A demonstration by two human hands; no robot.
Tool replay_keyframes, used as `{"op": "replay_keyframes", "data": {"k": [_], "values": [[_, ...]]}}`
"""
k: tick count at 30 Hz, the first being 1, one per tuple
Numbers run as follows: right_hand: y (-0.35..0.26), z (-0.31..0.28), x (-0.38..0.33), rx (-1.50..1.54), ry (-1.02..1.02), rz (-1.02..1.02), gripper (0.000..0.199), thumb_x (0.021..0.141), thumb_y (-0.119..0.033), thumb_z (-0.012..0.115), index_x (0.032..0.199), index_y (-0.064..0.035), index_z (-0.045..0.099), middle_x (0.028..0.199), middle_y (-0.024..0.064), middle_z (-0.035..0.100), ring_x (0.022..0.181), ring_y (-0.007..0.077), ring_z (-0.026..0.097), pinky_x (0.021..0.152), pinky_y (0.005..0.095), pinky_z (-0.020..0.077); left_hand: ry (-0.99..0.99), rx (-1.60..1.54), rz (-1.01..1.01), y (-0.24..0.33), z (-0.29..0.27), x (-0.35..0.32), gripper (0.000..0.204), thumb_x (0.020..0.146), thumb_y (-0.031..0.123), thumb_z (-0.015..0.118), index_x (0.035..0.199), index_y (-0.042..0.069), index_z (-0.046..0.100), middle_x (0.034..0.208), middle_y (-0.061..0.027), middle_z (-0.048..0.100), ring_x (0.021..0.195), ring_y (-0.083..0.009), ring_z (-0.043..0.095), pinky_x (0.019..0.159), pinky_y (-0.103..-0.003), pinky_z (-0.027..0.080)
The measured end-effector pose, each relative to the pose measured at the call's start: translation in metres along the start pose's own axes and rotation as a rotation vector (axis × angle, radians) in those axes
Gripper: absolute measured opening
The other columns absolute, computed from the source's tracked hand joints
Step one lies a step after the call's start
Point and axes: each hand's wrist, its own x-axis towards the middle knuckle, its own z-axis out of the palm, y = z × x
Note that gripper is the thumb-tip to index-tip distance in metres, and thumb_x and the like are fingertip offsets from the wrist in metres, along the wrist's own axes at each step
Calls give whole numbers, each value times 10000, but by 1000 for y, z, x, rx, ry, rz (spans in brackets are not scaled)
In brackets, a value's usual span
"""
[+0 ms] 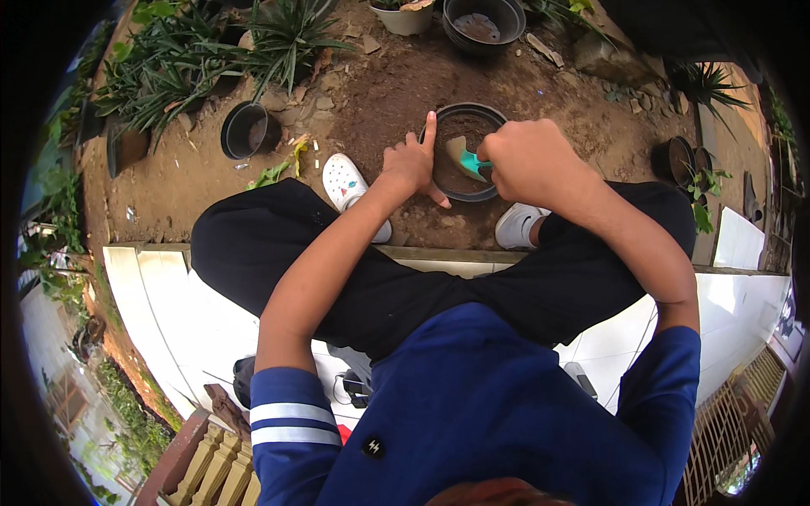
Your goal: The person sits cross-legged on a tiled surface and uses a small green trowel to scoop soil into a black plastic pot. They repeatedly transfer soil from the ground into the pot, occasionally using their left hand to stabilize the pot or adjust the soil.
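Observation:
A round black plant pot stands on the soil between my feet, with brown soil inside it. My left hand is against the pot's left side, index finger and thumb stretched wide apart along the rim. Closed round the handle of a small teal hand trowel, my right hand is over the pot's right side. The trowel's blade points left and down into the pot, its pale face partly coated with soil. My right fingers hide most of the handle.
A smaller black pot lies tilted at the left, near spiky green plants. Stacked black pots and a white pot stand at the far side. More dark pots are at the right. White tiles lie under me.

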Motion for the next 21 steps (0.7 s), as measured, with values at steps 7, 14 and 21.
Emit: {"op": "replay_keyframes", "data": {"k": [7,14,21], "values": [[-19,48,7,-95,-111,-42,116,753,-141,753,849,-76,752,775,122,732,744,294,751,619,391,581,1,29,-3,0,3,2,1729,454,703,931,1592,124,-235,1506,-274,414,1314,-442,533,1059,-515,436],[7,25,5,-74,-17,29,180,670,-140,796,820,-54,745,752,140,721,729,302,740,618,408,579,13,13,16,-1,-1,-1,1729,450,706,930,1596,112,-220,1502,-268,423,1300,-419,551,1051,-497,450],[-12,-2,0,-2,1,9,192,628,-100,764,818,-72,766,759,161,718,747,329,732,644,432,580,-8,18,-14,-1,0,-2,1730,449,693,937,1596,116,-222,1508,-258,420,1305,-409,548,1043,-485,459]]}}
